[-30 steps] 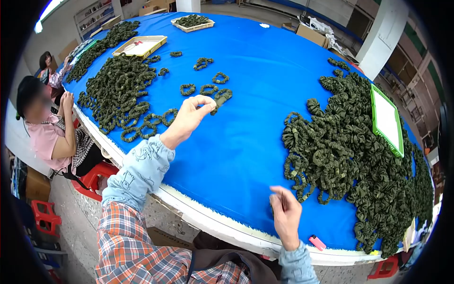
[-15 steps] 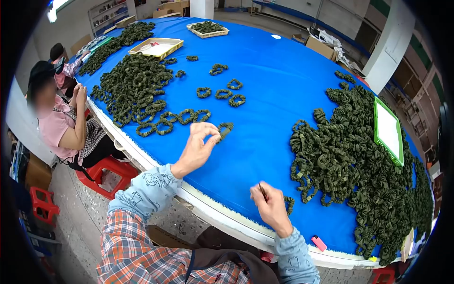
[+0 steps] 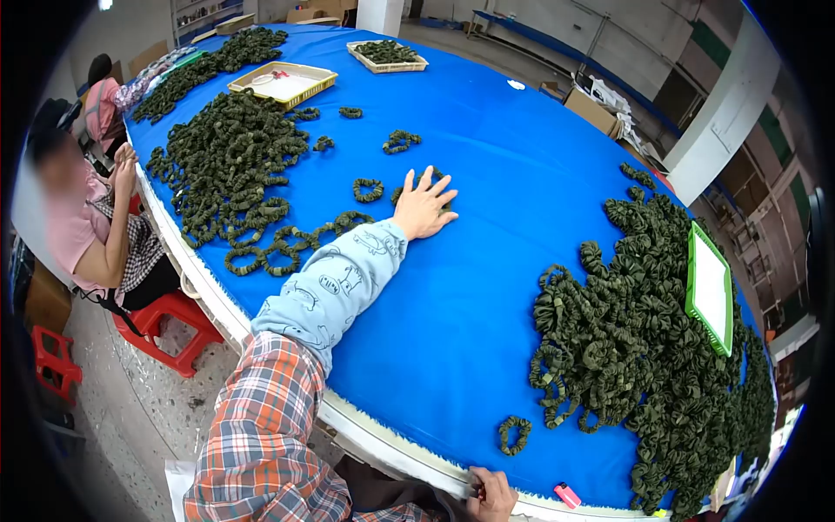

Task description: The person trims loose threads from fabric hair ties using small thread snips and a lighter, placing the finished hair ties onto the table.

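My left hand (image 3: 424, 205) is stretched out over the blue table cover with its fingers spread. It lies on top of dark green scrunchies, which are mostly hidden under the palm and fingers. One loose scrunchie (image 3: 368, 190) is just left of it, and another scrunchie (image 3: 401, 142) is farther back. My right hand (image 3: 492, 498) is low at the near table edge with its fingers curled; whatever they hold is hidden. A single scrunchie (image 3: 514, 435) lies on the cover above that hand, apart from it.
A big scrunchie heap (image 3: 609, 348) covers the right side, with a green-rimmed tray (image 3: 710, 287) on it. Another pile (image 3: 228, 161) is at left. A yellow tray (image 3: 325, 84) and a cream tray (image 3: 420, 64) stand behind. A pink lighter-like object (image 3: 567, 495) is near the edge. Co-workers sit at left.
My left hand has moved away and to the right, opening flat over the loose scrunchies; the scrunchie it pinched is released. My right hand has dropped to the table edge, its thin dark tool now out of sight.
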Demonstrator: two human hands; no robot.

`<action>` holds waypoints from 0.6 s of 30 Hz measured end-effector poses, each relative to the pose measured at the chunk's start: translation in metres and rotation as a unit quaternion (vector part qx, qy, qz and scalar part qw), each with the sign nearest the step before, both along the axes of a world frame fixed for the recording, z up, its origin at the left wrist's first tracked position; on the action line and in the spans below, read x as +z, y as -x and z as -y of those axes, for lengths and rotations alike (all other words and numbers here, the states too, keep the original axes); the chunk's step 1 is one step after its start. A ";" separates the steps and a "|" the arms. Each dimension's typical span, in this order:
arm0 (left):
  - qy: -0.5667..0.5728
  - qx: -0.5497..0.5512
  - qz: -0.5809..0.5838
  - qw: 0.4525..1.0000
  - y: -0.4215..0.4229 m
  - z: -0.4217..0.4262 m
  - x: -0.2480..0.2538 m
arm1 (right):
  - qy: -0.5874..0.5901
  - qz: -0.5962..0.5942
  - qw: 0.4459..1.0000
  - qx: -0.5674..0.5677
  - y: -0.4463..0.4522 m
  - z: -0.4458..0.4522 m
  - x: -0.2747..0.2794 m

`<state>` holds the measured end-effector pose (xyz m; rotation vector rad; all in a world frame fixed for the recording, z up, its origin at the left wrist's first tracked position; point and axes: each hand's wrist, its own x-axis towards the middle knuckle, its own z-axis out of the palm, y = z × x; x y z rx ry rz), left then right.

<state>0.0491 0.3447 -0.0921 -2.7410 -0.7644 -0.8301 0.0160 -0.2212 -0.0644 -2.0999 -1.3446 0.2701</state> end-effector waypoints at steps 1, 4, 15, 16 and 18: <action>0.032 0.082 -0.083 0.993 -0.001 -0.004 0.021 | 0.006 0.003 1.000 -0.002 -0.001 0.001 0.000; 0.035 0.351 -0.171 0.920 0.015 -0.053 0.038 | 0.013 0.011 0.999 -0.034 0.001 0.003 0.000; 0.054 0.454 -0.248 0.854 -0.010 -0.153 0.027 | -0.007 0.001 0.998 -0.059 -0.003 0.003 -0.011; 0.029 0.473 -0.275 0.837 0.000 -0.153 0.036 | -0.018 0.023 0.998 -0.062 -0.003 0.006 -0.017; -0.001 0.488 -0.314 0.815 0.019 -0.146 0.054 | -0.024 0.031 0.997 -0.066 -0.004 0.011 -0.024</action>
